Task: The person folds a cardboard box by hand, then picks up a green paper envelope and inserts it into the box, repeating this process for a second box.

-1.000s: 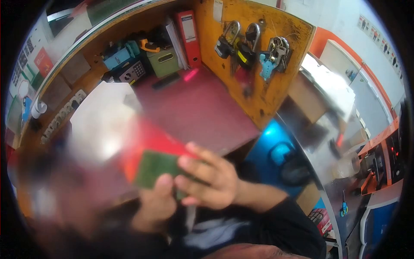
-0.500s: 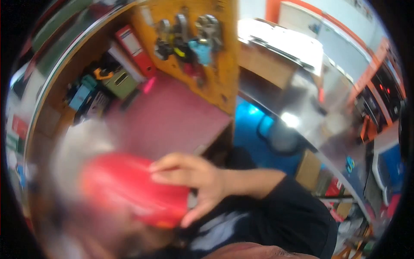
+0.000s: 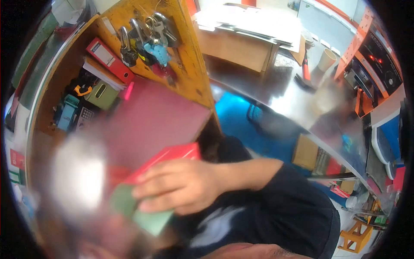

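Observation:
My right hand [image 3: 179,185] is closed around a glossy, straight-edged red object [image 3: 183,150], with its fingers lying across the front. A dark green patch [image 3: 123,200] and a pale green face [image 3: 153,221] show below and left of the fingers; I cannot tell whether they belong to the red object. My left hand [image 3: 110,237] is a smear at the lower left, close to the green parts, its fingers lost in blur. A whitish haze covers the view beside it.
Beyond the hands lies a reddish shelf surface [image 3: 155,112], with a red binder [image 3: 110,60] and a green tin [image 3: 102,96] at its back. Padlocks [image 3: 125,47] and keys hang on a yellow wooden panel [image 3: 192,60]. A metal-topped counter [image 3: 241,84] runs along the right; an orange stool [image 3: 357,235] stands low right.
The red object has turned and green surfaces now show under my right hand's fingers. My right hand has rolled over, its back facing up. The whole view has shifted, moving the shelf leftward.

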`<control>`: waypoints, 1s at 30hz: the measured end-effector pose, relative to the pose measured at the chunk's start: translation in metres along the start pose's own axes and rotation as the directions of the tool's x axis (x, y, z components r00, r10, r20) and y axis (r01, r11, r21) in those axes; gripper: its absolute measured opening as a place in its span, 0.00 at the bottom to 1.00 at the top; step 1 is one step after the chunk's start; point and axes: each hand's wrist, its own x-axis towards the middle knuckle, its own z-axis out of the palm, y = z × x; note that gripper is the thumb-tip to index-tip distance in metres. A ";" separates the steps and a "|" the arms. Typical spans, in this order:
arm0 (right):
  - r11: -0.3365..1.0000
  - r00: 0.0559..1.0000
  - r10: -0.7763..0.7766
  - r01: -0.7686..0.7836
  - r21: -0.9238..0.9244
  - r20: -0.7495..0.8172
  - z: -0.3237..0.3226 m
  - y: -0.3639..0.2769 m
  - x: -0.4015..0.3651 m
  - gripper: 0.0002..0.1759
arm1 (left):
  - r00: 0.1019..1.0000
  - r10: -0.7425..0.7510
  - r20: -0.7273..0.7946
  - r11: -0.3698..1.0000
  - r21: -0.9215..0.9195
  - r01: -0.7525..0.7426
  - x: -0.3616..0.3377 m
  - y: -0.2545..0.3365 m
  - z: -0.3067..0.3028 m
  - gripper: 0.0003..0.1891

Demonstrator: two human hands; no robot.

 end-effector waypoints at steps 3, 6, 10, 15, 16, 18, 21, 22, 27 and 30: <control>0.998 0.999 0.014 -0.011 0.061 -0.038 0.002 -0.005 -0.003 0.18 | 1.000 -0.011 0.026 0.999 -0.036 0.012 0.001 -0.002 -0.007 0.25; 0.951 0.959 0.213 -0.159 0.265 -0.190 0.002 -0.006 -0.007 0.16 | 0.998 -0.068 -0.010 0.994 -0.090 0.066 -0.005 -0.012 0.014 0.24; 0.923 0.915 0.281 -0.175 0.343 -0.288 0.000 -0.011 -0.004 0.17 | 0.986 -0.131 -0.104 0.987 -0.112 0.119 -0.002 -0.023 0.059 0.24; 0.955 0.973 0.207 -0.180 0.234 -0.097 -0.019 0.003 -0.002 0.18 | 0.992 -0.067 -0.106 0.994 0.079 0.076 -0.010 -0.018 0.084 0.25; 0.969 0.978 0.198 -0.185 0.166 -0.065 -0.020 0.004 -0.003 0.18 | 0.993 -0.069 -0.095 0.990 0.112 0.080 -0.013 -0.016 0.086 0.25; 0.984 0.984 0.177 -0.177 0.019 0.000 -0.022 0.005 -0.001 0.17 | 0.996 -0.052 -0.076 0.987 0.148 0.062 -0.018 -0.016 0.090 0.23; 0.966 0.989 0.150 -0.145 -0.212 0.008 -0.016 0.005 0.001 0.17 | 0.998 -0.047 0.031 0.949 0.312 0.035 -0.017 -0.013 0.099 0.23; 0.947 0.991 0.137 -0.131 -0.293 -0.002 -0.013 0.004 0.001 0.18 | 0.996 -0.028 0.082 0.900 0.435 -0.011 -0.018 -0.018 0.096 0.23; 0.905 0.978 0.205 -0.179 -0.387 0.028 0.003 -0.003 0.000 0.29 | 0.992 -0.053 0.113 0.962 0.272 0.020 -0.007 -0.017 0.096 0.21; 0.931 0.953 0.295 -0.268 -0.246 0.076 0.003 -0.009 -0.006 0.35 | 0.979 -0.141 0.147 0.872 0.487 0.052 -0.008 -0.008 0.083 0.17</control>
